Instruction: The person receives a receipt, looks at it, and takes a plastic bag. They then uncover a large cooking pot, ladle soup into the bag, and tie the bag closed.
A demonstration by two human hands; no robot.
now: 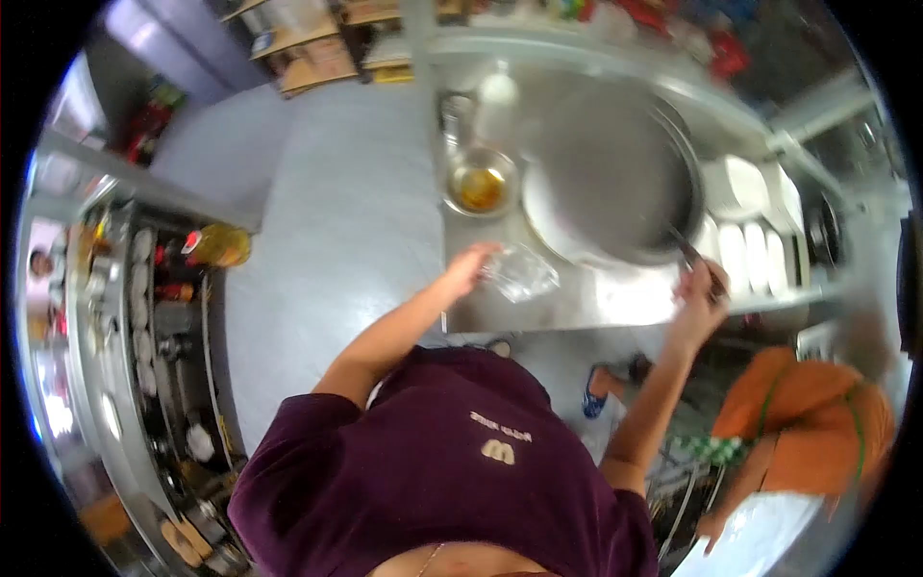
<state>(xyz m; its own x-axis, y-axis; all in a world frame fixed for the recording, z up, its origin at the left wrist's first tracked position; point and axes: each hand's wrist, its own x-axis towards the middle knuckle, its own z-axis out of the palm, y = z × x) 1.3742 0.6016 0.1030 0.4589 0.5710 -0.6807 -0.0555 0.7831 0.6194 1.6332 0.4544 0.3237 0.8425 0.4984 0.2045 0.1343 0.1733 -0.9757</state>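
Observation:
My left hand point(469, 269) is closed on a clear plastic bag point(522, 274), which hangs crumpled over the front of the steel counter point(471, 315). My right hand point(704, 285) is wrapped round a dark-handled utensil point(686, 248) that points toward a large round vessel; its far end is too blurred to name. The vessel's wide grey, dull surface point(606, 163) fills the middle of the counter, with a pale rim point(540, 223) at its lower left. Left of it sits a metal bowl point(482, 185) with amber liquid in it.
White containers point(738, 188) stand on the counter's right. A white bottle point(498, 87) is at the back. Close on my right, a person in an orange top point(817, 413) bends over. At far left, a jug of yellow oil point(223, 246) stands by a crowded rack.

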